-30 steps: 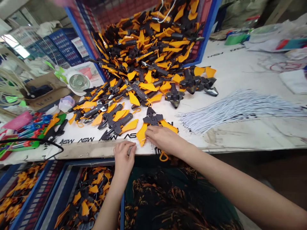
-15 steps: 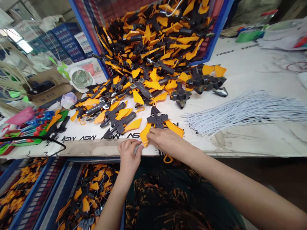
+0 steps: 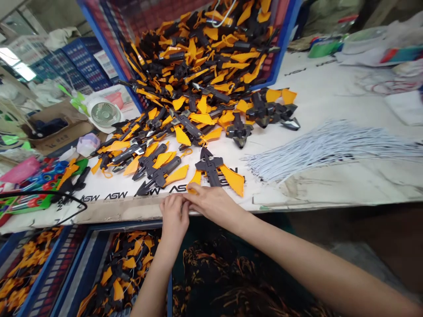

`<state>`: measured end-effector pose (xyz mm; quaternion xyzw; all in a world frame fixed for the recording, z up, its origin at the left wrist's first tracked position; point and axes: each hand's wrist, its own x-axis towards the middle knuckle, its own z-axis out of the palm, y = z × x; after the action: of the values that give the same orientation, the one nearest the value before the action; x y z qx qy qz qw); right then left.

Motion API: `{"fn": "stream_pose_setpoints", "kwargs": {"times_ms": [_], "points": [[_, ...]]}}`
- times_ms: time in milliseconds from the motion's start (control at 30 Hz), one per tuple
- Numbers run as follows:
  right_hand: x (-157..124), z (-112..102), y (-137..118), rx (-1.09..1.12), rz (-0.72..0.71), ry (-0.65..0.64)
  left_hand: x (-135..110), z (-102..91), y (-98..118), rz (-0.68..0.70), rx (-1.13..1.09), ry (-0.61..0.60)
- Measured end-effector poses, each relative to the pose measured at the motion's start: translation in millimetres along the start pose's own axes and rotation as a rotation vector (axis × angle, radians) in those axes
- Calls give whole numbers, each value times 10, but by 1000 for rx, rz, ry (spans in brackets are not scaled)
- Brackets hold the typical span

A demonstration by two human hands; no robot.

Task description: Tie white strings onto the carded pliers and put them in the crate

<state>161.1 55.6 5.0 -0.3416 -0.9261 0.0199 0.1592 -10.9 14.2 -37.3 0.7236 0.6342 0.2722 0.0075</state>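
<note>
My right hand [image 3: 211, 203] lies at the table's front edge, its fingertips on the lower tip of a yellow wing. That wing belongs to a black-and-yellow plastic toy blade piece [image 3: 209, 169] lying flat on the white table [image 3: 274, 189]. My left hand [image 3: 174, 215] sits just beside it, fingers curled together at the edge. Whatever those fingers hold is hidden. Several similar pieces [image 3: 157, 174] lie in a loose row to the left, and a large heap of them [image 3: 198, 66] fills a blue crate [image 3: 109, 57] beyond.
A bundle of thin white cords [image 3: 330, 149] lies on the table to the right. Below the front edge, a blue tray [image 3: 82, 259] holds more pieces. A fan [image 3: 105, 113], a cardboard box [image 3: 62, 132] and colourful plastic items [image 3: 42, 174] stand at the left.
Both hands have drawn closer together and shifted slightly left along the edge. The orange loop that hung below the table edge no longer shows. The thin grey item in my left fingers is now hidden.
</note>
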Motion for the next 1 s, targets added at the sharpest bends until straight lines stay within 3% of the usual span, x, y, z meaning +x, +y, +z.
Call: {"fn": "stream_pose_setpoints", "kwargs": {"times_ms": [167,300,467,600,767,867,933,1000], "points": [[-18,49,40,28,-8,4,-84,-340,-270,9,-75,39],[-35,86,96,64,-15,47,-207,-630,-385,-239,-319,141],[-83,69,72,240,2,99,-281,-672,-76,-515,-905,-15],[-119,45,-69,727,-47,222,-257,-598,193,-586,-1224,-147],[-160,123,-248,1167,151,358,-184,-485,379,-587,-1444,-81],[-178,130,-268,1246,243,342,-161,-379,425,-603,-1441,33],[-183,97,-252,1196,268,336,-169,-320,426,-527,-1245,137],[-182,60,-226,1143,305,334,-187,-292,402,-356,-924,222]]}}
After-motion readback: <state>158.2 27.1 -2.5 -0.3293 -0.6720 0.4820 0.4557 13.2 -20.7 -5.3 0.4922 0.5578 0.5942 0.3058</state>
